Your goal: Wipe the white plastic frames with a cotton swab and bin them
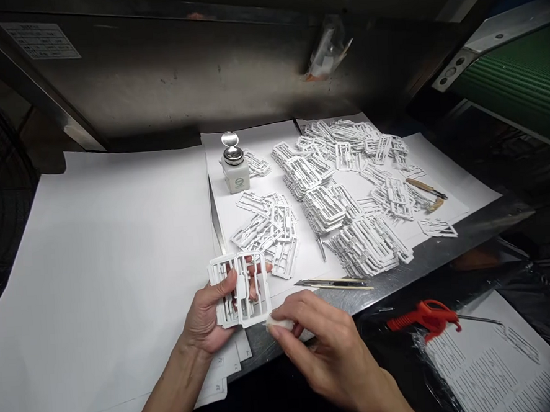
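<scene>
My left hand [210, 315] holds several white plastic frames [253, 289] with thin inner bars, fanned side by side, thumb on top and fingers behind. Just right of them, my right hand [327, 336] pinches a small whitish pad [280, 323] between thumb and fingers, close to the lower right corner of the front frame. Beyond the hands lies a loose heap of similar white frames [281, 223]. Stacked frames [368, 247] stand farther right.
A square white bottle [236, 173] with its metal lid raised stands behind the heap. Tweezers and a thin stick [334, 284] lie near the table edge. Wooden-handled tools [420, 185] are at right. A red air gun [426, 320] lies on the lower right.
</scene>
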A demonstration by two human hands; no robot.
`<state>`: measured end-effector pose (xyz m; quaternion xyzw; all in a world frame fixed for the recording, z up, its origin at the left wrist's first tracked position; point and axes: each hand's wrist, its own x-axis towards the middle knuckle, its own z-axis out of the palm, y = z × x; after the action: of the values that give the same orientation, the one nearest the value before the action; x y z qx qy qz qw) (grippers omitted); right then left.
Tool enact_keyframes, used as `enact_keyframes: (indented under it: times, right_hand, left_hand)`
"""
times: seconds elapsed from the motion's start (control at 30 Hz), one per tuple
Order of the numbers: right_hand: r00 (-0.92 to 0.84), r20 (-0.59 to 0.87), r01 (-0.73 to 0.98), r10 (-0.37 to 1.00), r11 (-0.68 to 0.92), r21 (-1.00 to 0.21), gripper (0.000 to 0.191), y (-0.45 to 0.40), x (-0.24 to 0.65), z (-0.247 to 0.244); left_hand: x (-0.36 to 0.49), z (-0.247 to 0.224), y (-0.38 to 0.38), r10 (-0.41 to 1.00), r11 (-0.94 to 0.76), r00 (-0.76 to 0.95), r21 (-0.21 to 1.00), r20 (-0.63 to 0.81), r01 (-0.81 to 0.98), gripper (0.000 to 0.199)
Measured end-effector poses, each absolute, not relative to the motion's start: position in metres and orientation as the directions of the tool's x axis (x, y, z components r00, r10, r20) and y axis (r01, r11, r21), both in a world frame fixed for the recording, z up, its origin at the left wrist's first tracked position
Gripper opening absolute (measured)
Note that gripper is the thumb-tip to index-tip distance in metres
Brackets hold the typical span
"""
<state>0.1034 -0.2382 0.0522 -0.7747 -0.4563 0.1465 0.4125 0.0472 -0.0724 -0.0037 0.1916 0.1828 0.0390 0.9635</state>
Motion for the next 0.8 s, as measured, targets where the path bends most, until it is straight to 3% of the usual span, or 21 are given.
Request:
enact_keyframes:
  times: [0.17, 0.37, 0.57, 0.7, 0.8]
  right_hand:
    - [0.481, 0.248, 0.600, 0.841, -0.109, -0.793, 0.017, -0.232, 0.100, 0.049]
    - [0.622, 0.288, 0.583, 0.728, -0.186, -0.791, 0.019, -0.237, 0.108, 0.047]
    - [0.493, 0.296, 0.626, 0.818, -0.098, -0.774, 0.018, -0.226, 0.097, 0.048]
    - [0.583, 0.312, 0.635, 0.750, -0.181, -0.751, 0.019, -0.230, 0.102, 0.048]
    - [0.597, 0.342, 0.628, 0.726, -0.157, -0.762, 0.022, -0.232, 0.103, 0.050]
  left_hand:
    - [0.045, -0.004, -0.073, 0.127, 0.922, 0.943, 0.386, -0.307, 0.001, 0.034]
    - [0.043, -0.003, -0.071, 0.159, 0.917, 0.942, 0.398, -0.295, -0.031, 0.035]
    - [0.043, -0.003, -0.075, 0.162, 0.909, 0.940, 0.416, -0.302, -0.023, 0.030]
    - [0.041, -0.004, -0.074, 0.162, 0.917, 0.937, 0.398, -0.308, -0.028, 0.032]
    - [0.041, -0.004, -0.074, 0.177, 0.921, 0.927, 0.388, -0.332, -0.037, 0.034]
